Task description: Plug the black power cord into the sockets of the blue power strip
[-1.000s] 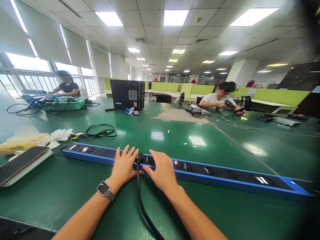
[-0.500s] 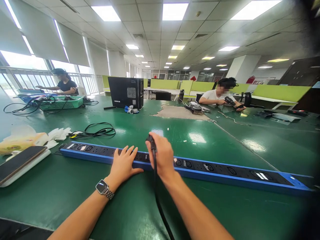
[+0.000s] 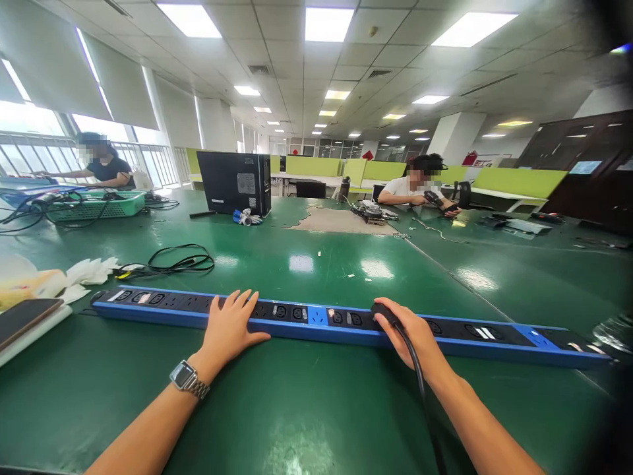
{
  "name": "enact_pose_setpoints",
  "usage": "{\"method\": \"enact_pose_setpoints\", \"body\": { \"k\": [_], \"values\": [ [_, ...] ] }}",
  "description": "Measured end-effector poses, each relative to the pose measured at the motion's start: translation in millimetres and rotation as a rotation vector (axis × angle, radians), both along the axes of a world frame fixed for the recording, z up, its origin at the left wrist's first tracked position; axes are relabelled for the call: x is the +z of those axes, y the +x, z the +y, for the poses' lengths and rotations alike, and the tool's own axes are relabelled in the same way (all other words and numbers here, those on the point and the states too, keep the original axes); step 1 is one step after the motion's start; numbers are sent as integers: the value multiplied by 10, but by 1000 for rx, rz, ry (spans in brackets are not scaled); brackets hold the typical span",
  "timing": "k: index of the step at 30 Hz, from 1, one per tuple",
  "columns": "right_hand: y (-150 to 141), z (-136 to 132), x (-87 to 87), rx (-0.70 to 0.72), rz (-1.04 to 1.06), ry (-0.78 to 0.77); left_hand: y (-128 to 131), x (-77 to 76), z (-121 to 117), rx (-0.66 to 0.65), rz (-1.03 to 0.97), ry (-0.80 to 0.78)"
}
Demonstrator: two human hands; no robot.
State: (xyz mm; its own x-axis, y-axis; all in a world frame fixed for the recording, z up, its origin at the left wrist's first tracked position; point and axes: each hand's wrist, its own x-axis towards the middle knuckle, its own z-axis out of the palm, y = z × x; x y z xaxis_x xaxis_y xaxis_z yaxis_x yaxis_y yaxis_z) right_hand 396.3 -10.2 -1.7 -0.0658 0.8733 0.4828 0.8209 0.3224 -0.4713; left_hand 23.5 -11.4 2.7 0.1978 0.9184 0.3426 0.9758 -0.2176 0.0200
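Observation:
A long blue and black power strip (image 3: 316, 316) lies across the green table in front of me, with rows of sockets along its top. Spread over its left half, my left hand (image 3: 230, 323) rests on it with fingers apart and holds nothing. My right hand (image 3: 408, 330) grips a black power plug (image 3: 383, 310) against the strip's top, right of the light blue socket block. Whether the plug sits in a socket is hidden by the fingers. Its thick black cable (image 3: 420, 382) runs down past my wrist to the bottom edge.
A coiled black cable (image 3: 185, 260) lies behind the strip; a dark phone-like slab (image 3: 30, 320) and white tissues are at left. Farther back stand a black computer case (image 3: 232, 181) and a green basket (image 3: 99, 206) of cables. Two people (image 3: 418, 185) sit across the table.
My right hand has carried the plug rightward and down from above the strip's middle to the strip's surface. My left hand stays on the strip. The view has turned slightly right.

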Motion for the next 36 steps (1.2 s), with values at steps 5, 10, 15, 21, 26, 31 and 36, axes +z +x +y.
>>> {"method": "enact_pose_setpoints", "body": {
  "k": [5,10,15,21,26,31,36],
  "values": [
    [-46,-22,26,61,0,-20,-2,-4,12,-8,-4,1],
    [-57,-31,-53,56,-63,78,-49,-14,23,-13,-79,17],
    [37,-31,-185,-96,-224,29,316,112,-84,-184,-209,47],
    [68,-66,-221,-119,-348,10,1522,217,-91,-555,-270,11],
    [49,-82,-200,-93,-323,40,2098,149,104,-593,-292,-63],
    [14,-76,-187,-116,-310,20,2241,202,151,-597,-413,4],
    [-4,-72,-187,-172,-322,-42,1961,430,204,-508,-655,181]
  ]
}}
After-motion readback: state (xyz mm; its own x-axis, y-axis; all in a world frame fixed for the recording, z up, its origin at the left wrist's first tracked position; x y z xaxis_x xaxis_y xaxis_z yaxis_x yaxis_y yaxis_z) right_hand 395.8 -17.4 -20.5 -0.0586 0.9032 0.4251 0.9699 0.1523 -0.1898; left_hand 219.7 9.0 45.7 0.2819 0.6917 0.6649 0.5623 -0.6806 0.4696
